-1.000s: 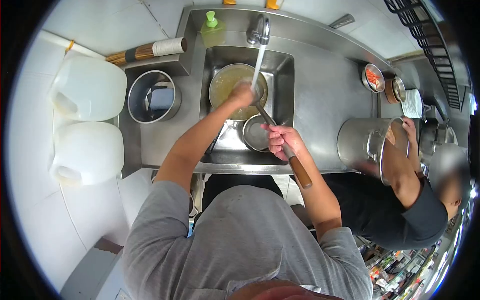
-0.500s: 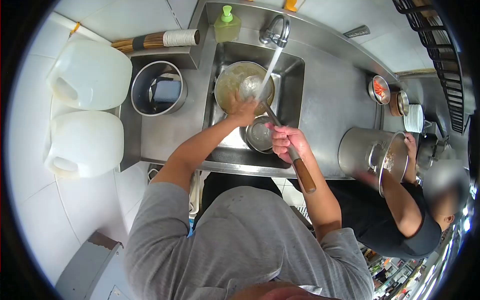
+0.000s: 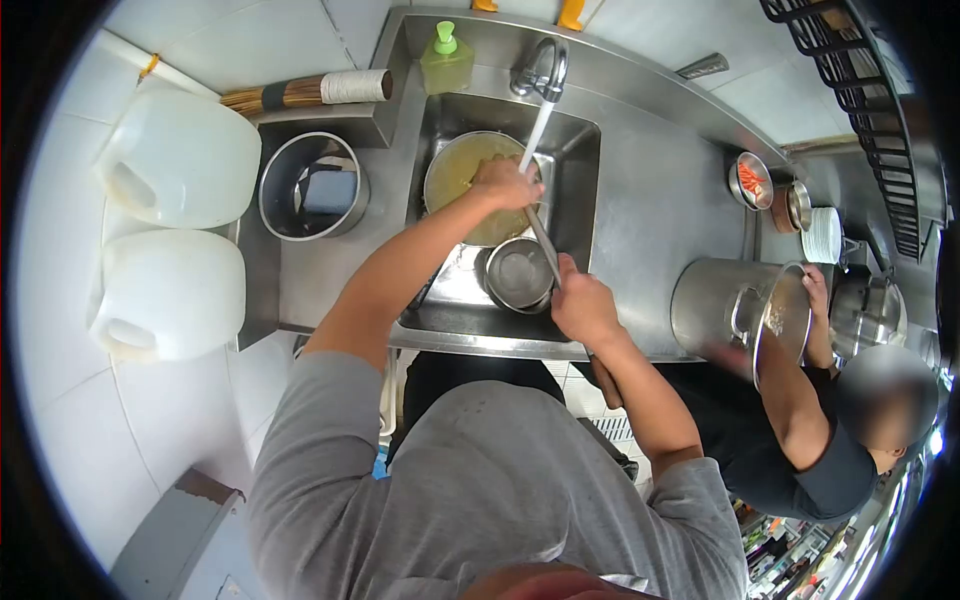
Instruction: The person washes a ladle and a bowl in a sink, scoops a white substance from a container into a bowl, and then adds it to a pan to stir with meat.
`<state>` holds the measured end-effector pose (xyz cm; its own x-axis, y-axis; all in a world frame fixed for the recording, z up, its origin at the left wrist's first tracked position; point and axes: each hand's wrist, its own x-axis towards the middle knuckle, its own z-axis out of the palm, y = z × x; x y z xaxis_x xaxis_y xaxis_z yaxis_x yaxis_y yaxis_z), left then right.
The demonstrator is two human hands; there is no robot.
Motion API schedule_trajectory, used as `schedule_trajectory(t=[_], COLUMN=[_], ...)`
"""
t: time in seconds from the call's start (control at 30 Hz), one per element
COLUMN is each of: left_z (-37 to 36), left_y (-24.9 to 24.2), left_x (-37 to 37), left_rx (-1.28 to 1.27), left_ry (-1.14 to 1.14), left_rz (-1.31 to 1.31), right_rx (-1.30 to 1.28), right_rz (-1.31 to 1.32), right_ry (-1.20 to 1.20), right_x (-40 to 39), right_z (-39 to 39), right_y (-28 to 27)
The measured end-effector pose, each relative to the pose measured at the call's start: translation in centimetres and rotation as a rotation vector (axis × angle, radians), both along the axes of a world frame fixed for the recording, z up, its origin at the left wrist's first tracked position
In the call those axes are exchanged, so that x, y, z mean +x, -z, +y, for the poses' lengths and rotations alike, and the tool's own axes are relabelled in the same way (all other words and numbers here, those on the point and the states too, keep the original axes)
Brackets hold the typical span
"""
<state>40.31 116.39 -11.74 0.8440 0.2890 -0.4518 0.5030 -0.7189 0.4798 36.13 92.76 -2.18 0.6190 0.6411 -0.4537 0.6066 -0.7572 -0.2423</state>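
Note:
My right hand (image 3: 587, 305) is closed around the long metal handle of a ladle (image 3: 543, 240), whose brown wooden grip end sticks out below my wrist. The ladle's head is out of sight under my left hand (image 3: 505, 185), in a round metal basin (image 3: 428, 190) of cloudy yellowish water. My left hand is curled at that end, with its fingertips partly hidden; what it grips I cannot make out. Water from the tap (image 3: 541, 70) falls right beside it. A smaller metal bowl (image 3: 520, 272) sits in the sink (image 3: 580, 200), just below the basin.
Left of the sink stands a metal pot (image 3: 357, 195) with a blue-grey sponge (image 3: 330, 190) inside. Behind are a soap bottle (image 3: 447, 65) and a bamboo brush (image 3: 300, 92). At right, a co-worker's hands handle a large stockpot (image 3: 705, 305); small bowls and plates (image 3: 822, 235) stand beyond.
My left hand has moved up and right, curling over the ladle's head, which showed before. My right hand has turned knuckles-up on the handle and moved slightly lower.

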Motion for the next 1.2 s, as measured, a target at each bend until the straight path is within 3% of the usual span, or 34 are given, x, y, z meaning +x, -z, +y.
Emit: schedule_trajectory(t=[0.03, 0.13, 0.17, 0.27, 0.33, 0.4, 0.43, 0.5, 0.53, 0.57, 0.67, 0.73, 0.77, 0.87, 0.9, 0.93, 1.0, 1.1, 1.2], left_z=[0.2, 2.8, 1.0, -3.3, -1.1, 2.8, 3.7, 5.6, 5.5, 4.5, 4.1, 2.4, 1.8, -1.8, -2.8, -3.6, -4.6, -5.4, -5.2], left_y=[-0.1, 8.8, 8.3, 3.8, 7.7, 12.1, 7.1, 8.8, 6.5, 3.9, 12.1, 14.3, 14.9, 11.2, 12.2, 14.0, 16.9, 15.0, 13.6], left_x=[1.0, 4.5, 3.9, 3.3, 4.3, 5.1, 4.0, 2.7, 1.8, 0.8, 0.5, -0.3, -0.6, -0.6, -0.7, -1.0, -1.2, -2.3, -4.1], left_rx=[-0.049, -0.193, -0.080, 0.021, -0.044, -0.190, -0.277, -0.605, -0.764, -0.891, -1.379, -1.803, -2.010, -1.609, -1.476, -1.143, -0.488, -0.087, -0.046], left_ry=[-0.032, 0.058, -0.035, 0.453, 0.505, 0.335, 0.141, -0.090, -0.206, -0.414, -0.703, -0.814, -0.864, -1.139, -1.038, -0.940, -0.713, -0.481, -0.415], left_rz=[0.121, 0.161, -0.002, -0.026, 0.031, 0.072, 0.365, 0.408, 0.429, 0.411, 0.111, 0.015, -0.046, -0.039, -0.058, -0.062, -0.064, -0.019, -0.050], right_rx=[-0.026, -0.115, -0.120, -0.108, -0.083, -0.078, -0.083, -0.057, -0.042, -0.036, 0.017, 0.104, 0.182, 0.433, 0.539, 0.642, 0.734, 0.882, 0.894], right_rz=[-0.029, -0.030, -0.049, -0.086, -0.085, -0.081, -0.072, -0.094, -0.104, -0.116, -0.155, -0.160, 0.151, 0.985, 1.195, 1.405, 1.585, 1.800, 1.763], right_ry=[-0.037, -0.134, -0.140, -0.161, -0.176, -0.205, -0.220, -0.216, -0.210, -0.204, -0.146, -0.054, 0.149, 0.746, 0.941, 1.140, 1.261, 1.297, 1.349], right_x=[-0.2, -0.9, -0.7, -0.3, -0.6, -1.0, -1.4, -1.6, -1.7, -1.6, -0.8, -0.3, 0.3, 1.7, 1.4, 1.0, 0.2, -1.7, -3.2], right_z=[0.0, 0.2, 0.3, 0.3, -0.3, -0.7, -1.2, -2.0, -2.2, -2.2, -2.3, -2.4, -1.8, 0.3, 0.9, 1.5, 2.7, 4.2, 5.6], right_y=[-0.5, -1.5, -1.3, -0.2, 0.3, -0.5, -0.9, -1.1, -1.1, -1.0, -0.1, 1.1, 1.3, 2.3, 3.3, 4.3, 6.1, 8.3, 9.3])
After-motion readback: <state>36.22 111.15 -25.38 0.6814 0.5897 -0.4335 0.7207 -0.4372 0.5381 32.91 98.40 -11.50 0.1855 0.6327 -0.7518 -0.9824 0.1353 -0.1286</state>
